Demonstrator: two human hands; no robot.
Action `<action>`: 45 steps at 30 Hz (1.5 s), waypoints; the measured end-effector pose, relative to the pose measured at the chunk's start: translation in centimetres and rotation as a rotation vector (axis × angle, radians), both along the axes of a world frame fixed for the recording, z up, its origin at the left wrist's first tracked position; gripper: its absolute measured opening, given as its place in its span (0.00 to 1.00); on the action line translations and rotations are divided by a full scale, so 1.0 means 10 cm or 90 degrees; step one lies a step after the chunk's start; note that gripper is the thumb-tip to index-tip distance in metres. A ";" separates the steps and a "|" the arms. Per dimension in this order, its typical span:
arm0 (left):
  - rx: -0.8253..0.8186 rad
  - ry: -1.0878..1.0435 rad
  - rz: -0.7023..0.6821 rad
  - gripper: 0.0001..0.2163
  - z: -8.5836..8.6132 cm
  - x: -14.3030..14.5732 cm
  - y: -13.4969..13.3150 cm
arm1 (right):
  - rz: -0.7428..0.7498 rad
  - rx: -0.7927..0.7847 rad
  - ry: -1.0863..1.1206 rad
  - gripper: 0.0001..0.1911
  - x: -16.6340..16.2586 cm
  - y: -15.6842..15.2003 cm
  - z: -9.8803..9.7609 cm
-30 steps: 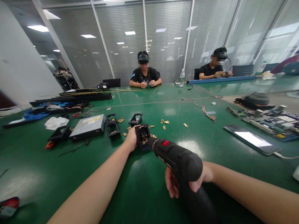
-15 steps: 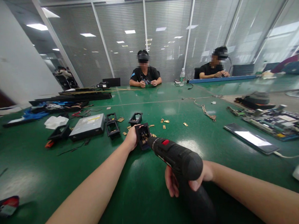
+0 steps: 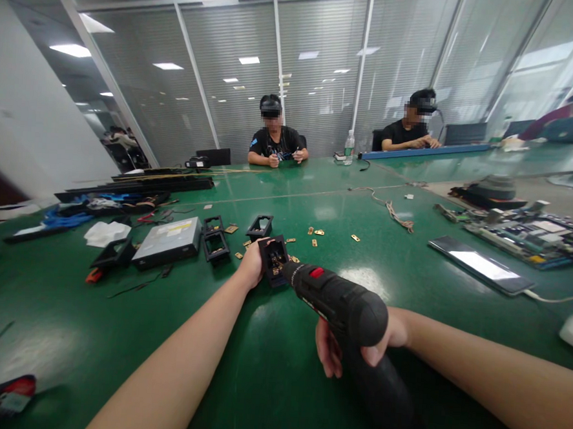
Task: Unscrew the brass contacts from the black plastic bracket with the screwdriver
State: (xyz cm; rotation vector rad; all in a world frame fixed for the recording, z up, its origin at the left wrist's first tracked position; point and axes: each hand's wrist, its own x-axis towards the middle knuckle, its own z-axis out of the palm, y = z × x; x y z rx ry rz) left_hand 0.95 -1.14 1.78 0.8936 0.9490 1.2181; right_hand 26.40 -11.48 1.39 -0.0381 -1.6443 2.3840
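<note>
My left hand [image 3: 253, 264] is closed on the left side of a black socket housing [image 3: 266, 251], which is tilted so its hollow faces me. Small brass-coloured parts show inside it. In my right hand [image 3: 329, 350] is a black cordless drill [image 3: 344, 302] with a red switch on top, my fingers wrapped round its grip. The drill's front end points into the housing; its tip is hidden there. Several small brass plates [image 3: 319, 232] lie on the table behind the housing. More black housings [image 3: 215, 246] stand to the left, one [image 3: 260, 226] just beyond my left hand.
A silver disc drive [image 3: 168, 241] and a white tissue [image 3: 107, 234] lie left on the green table [image 3: 237, 380]. To the right are a phone [image 3: 477, 264] on a cable and circuit boards [image 3: 540, 233]. Two people [image 3: 277, 143] [image 3: 408, 131] sit across the table.
My hands, the drill and the housing stay almost where they were. Across the table, the person in the middle has shifted head and hands slightly.
</note>
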 end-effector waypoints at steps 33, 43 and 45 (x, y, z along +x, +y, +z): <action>-0.005 0.024 0.011 0.09 0.06 0.02 -0.04 | 0.005 -0.004 0.003 0.30 0.00 0.00 0.01; -0.021 0.011 0.007 0.11 0.03 0.01 -0.02 | 0.004 -0.002 -0.011 0.33 -0.01 0.02 -0.04; -0.022 0.007 0.004 0.11 0.03 0.01 -0.01 | 0.000 0.001 -0.015 0.33 0.00 0.02 -0.03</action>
